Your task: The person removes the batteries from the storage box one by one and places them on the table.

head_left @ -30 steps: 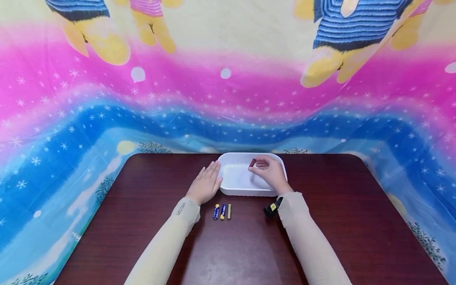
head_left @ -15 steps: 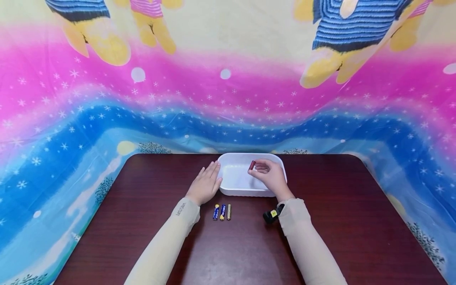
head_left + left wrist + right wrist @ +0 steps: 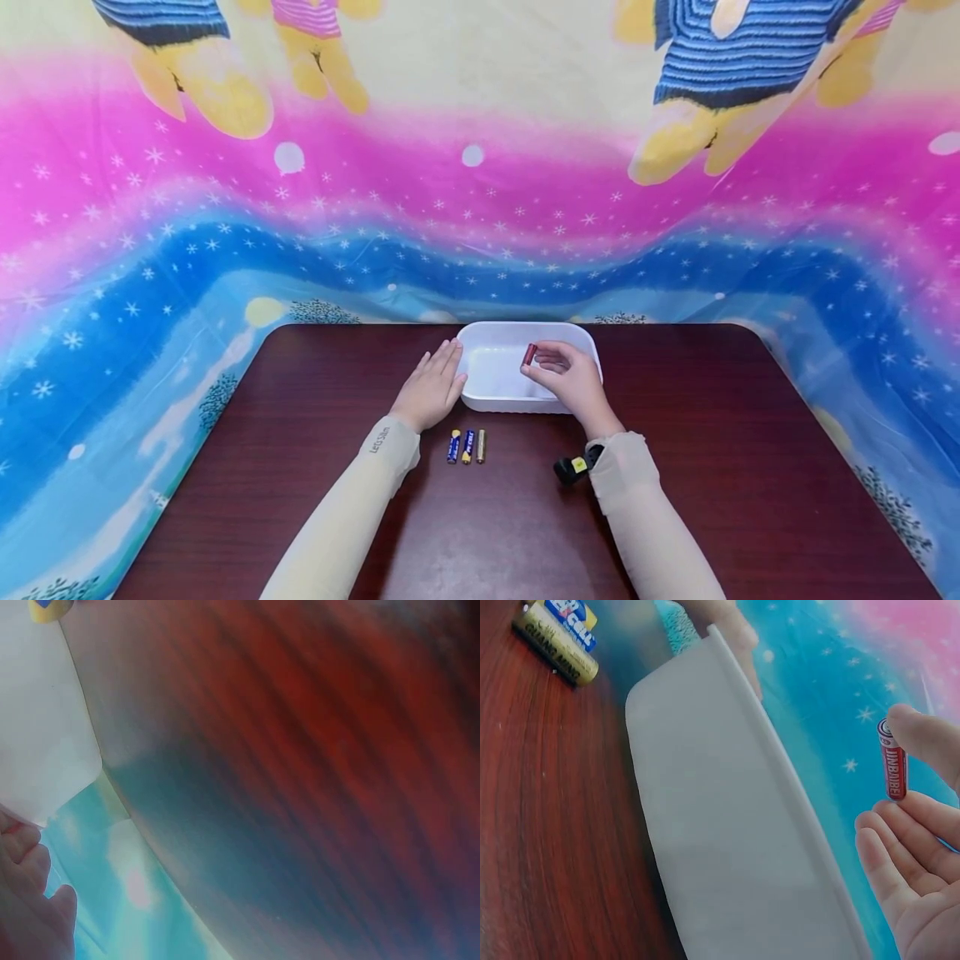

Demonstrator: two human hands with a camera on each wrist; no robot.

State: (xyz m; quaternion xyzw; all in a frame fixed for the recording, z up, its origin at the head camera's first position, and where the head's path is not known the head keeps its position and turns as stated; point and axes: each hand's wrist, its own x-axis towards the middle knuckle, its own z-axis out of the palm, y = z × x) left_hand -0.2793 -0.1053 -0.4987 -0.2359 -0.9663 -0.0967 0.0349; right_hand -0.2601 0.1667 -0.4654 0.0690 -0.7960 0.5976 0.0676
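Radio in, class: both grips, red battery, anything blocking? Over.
Right grip pinching red battery over white tub. Left grip at tub's left end. Three batteries on table, near side. Nothing seen blocking. Over.

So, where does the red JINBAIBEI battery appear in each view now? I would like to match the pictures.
Head: the red JINBAIBEI battery is slightly right of centre, below mid-height, pinched by the right hand and seen against the white tray.
Left wrist: not in this picture.
Right wrist: near the right edge, just above mid-height.
Shared landmark: the white tray, central in head and right wrist, upper left in left wrist.
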